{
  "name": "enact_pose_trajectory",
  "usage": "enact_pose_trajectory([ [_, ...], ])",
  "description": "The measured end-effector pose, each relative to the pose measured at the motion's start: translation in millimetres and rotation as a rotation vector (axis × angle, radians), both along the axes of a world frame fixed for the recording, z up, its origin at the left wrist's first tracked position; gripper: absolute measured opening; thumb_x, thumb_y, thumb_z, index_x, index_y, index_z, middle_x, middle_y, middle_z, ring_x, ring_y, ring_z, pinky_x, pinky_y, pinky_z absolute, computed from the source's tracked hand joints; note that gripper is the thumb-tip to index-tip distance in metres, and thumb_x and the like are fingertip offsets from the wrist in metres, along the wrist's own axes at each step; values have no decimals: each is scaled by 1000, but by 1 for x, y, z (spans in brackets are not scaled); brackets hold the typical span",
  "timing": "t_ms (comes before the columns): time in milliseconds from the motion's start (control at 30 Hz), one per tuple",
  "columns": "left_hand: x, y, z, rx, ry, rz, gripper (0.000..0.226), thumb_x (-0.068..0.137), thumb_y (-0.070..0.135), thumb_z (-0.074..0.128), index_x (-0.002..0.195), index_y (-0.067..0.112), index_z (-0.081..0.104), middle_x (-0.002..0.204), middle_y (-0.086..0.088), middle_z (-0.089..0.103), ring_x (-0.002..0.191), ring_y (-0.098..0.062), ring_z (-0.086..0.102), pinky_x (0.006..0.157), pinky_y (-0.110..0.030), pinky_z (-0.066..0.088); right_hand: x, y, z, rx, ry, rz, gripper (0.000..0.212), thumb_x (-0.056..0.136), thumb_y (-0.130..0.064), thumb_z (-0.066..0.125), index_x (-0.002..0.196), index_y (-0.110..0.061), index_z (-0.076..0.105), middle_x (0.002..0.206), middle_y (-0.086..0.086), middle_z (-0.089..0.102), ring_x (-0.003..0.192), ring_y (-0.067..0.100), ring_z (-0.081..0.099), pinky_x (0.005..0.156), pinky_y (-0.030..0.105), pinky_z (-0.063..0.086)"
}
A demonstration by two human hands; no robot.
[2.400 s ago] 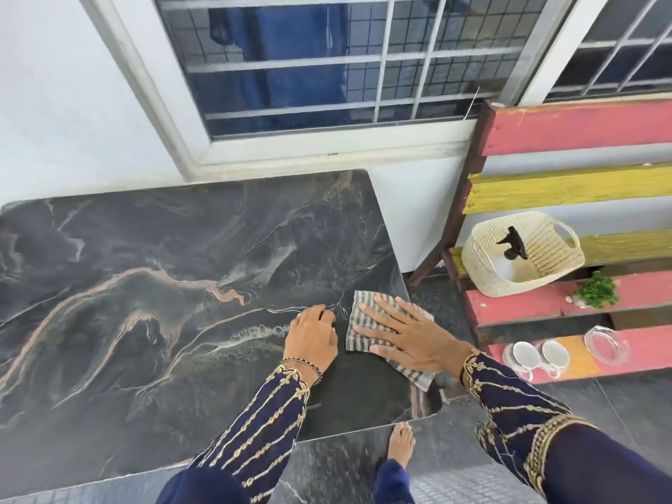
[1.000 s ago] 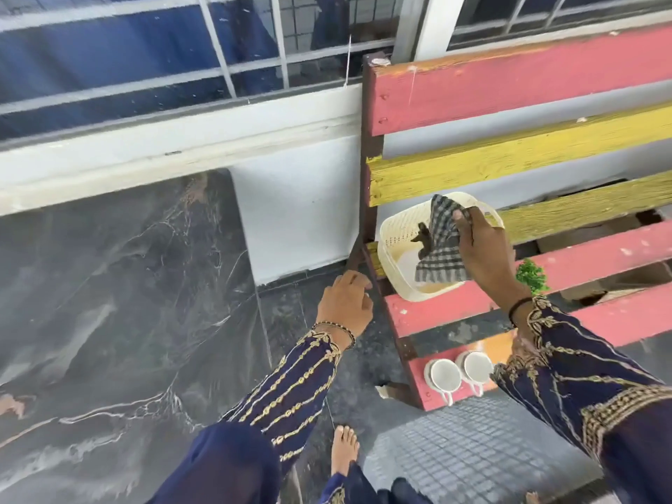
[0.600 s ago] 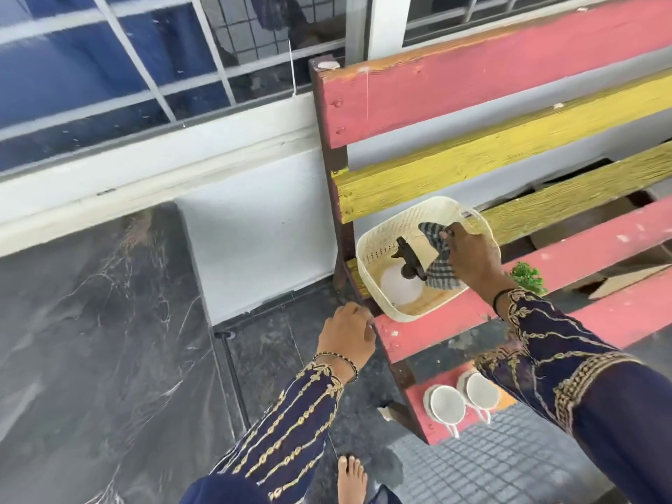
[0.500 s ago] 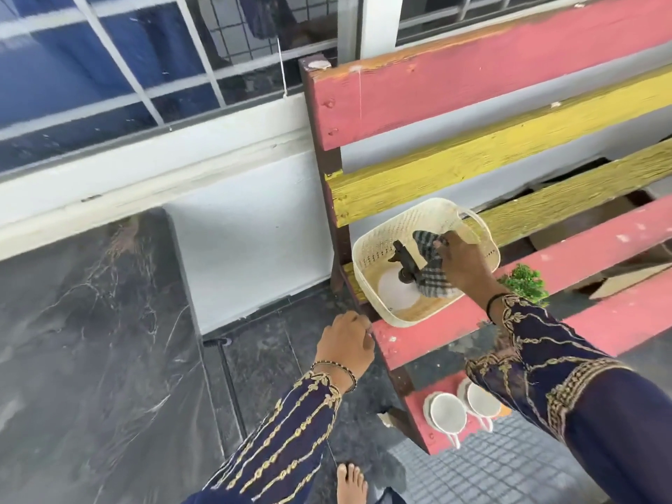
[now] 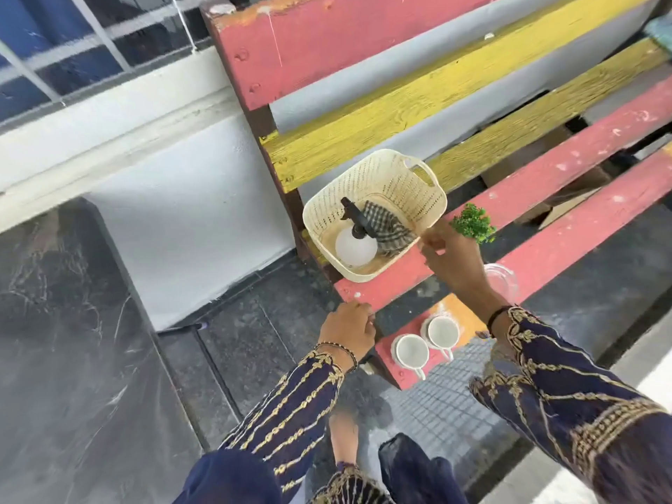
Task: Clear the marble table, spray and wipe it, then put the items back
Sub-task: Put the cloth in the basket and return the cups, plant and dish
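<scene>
The checked cloth (image 5: 386,227) is lying crumpled inside the cream basket (image 5: 425,198), leaning against the black trigger head of the white spray bottle (image 5: 355,245), which is lying in there too. I am seeing the basket sitting on a pink slat of the painted bench (image 5: 545,183), at its left end, just below a yellow slat.

My right hand (image 5: 449,261) is hovering at the basket's near right rim, fingers loosely curled and part open, gripping nothing that I can make out; whether the fingertips are touching the rim I cannot tell. Just right of that hand a small green plant sprig (image 5: 472,223) is resting on the same pink slat. A clear glass dish (image 5: 503,281) is showing partly behind my right wrist. Lower down, two white cups (image 5: 425,341) are standing side by side, touching, on the lowest slat.

My left hand (image 5: 349,329) is curled into a loose fist with nothing in it, hanging just beside the end of the pink slat.

The dark marble counter (image 5: 65,340) is filling the left of the view, well apart from the basket, its visible surface bare. A bare foot is showing on the dark floor (image 5: 254,340) between my embroidered navy sleeves.
</scene>
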State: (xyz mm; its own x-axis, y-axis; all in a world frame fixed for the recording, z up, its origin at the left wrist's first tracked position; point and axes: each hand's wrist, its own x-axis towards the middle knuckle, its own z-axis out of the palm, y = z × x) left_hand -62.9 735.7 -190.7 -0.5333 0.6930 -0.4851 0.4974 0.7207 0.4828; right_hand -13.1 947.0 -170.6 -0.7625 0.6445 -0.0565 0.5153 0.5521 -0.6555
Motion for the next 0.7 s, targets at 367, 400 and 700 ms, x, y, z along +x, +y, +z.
enact_pose_trajectory([
  [367, 54, 31, -52, -151, -164, -93, 51, 94, 21, 51, 142, 13, 36, 128, -21, 54, 121, -38, 52, 97, -45, 44, 132, -17, -102, -107, -463, 220, 74, 70, -18, 81, 139, -11, 54, 146, 12, 53, 129, 39, 52, 104, 51, 45],
  [400, 57, 33, -59, -173, -161, -93, 53, 94, 23, 50, 144, 14, 33, 129, -23, 53, 121, -39, 51, 97, -45, 44, 137, -17, -112, -104, -487, 259, 80, 68, -21, 78, 142, -14, 50, 152, 11, 46, 133, 41, 48, 104, 55, 44],
  [700, 67, 36, -81, -90, -170, 45, 41, 92, 13, 49, 134, 10, 48, 125, -24, 60, 120, -38, 51, 95, -42, 44, 132, -22, -135, -23, -424, 283, 74, 71, 0, 75, 138, -18, 50, 140, 6, 49, 115, 34, 60, 94, 46, 55],
])
